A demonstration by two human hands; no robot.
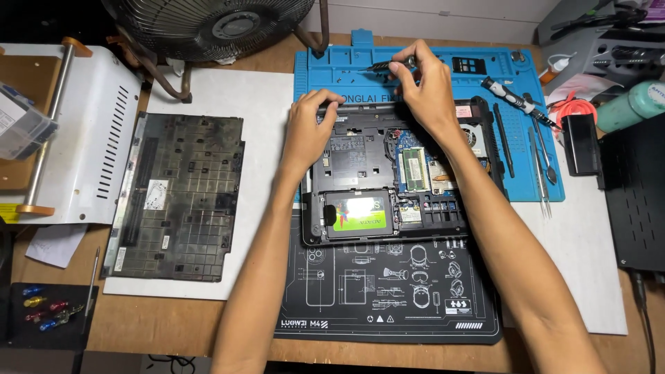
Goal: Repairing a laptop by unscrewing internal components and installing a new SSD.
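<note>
On the wooden surface (173,322), an opened laptop (388,176) lies across the blue mat (332,69) and black mat (388,305), its removed bottom cover (180,197) to the left. The left hand (308,131) grips the laptop's far edge; the right hand (429,86) has fingers pinching a screwdriver (384,66). Best keep the chassis steady and the tip seated squarely.

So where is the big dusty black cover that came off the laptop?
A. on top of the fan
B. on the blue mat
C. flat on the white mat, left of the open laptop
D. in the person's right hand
C: the dusty black cover lies flat on the white mat, left of the open laptop, with no hand touching it.
</note>
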